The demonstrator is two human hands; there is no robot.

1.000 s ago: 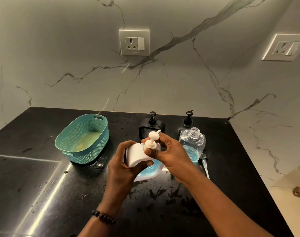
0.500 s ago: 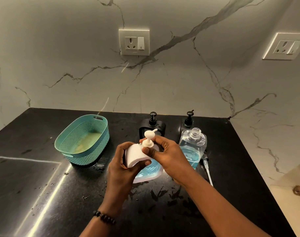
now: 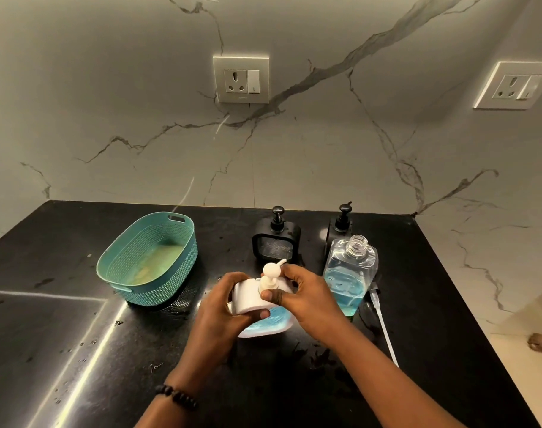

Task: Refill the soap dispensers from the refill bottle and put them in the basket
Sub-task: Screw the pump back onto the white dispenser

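Note:
A white soap dispenser (image 3: 249,296) with blue liquid showing in its window stands at the middle of the black counter (image 3: 63,350). My left hand (image 3: 223,307) grips its body from the left. My right hand (image 3: 306,296) pinches the white pump (image 3: 271,278) on top. To the right stands the clear refill bottle (image 3: 349,273), uncapped, partly full of blue soap. Two black dispensers (image 3: 275,239) (image 3: 340,227) stand behind, pumps on. The teal basket (image 3: 183,242) sits to the left with no dispenser inside.
A loose pump with a long white tube (image 3: 383,325) lies on the counter right of the refill bottle. Marble walls with two sockets (image 3: 241,79) (image 3: 515,86) close the back and right. The counter's right edge drops to a pale floor (image 3: 522,381).
My right hand has turned on the white pump, so the nozzle now points back and right. The pump sits lower on the dispenser. My left hand keeps its hold.

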